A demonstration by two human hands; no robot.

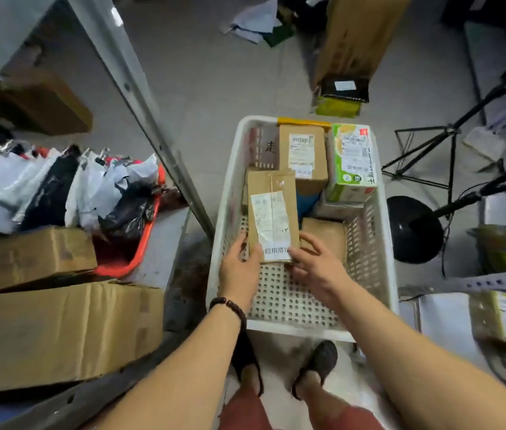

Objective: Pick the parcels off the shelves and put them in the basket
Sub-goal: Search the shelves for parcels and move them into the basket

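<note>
Head view: left hand (239,265) grips the near-left corner of a labelled parcel (272,212) inside the white basket (295,332). Right hand (317,262) is open, fingers spread at the near-right corner. Best to lay the parcel flat on the bare near floor, clear of the 2 far boxes (303,153), then release.

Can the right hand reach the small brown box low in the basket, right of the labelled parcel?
Probably yes: the right hand is right beside the small brown box, whose top lies uncovered; the labelled parcel only borders its left side.
</note>
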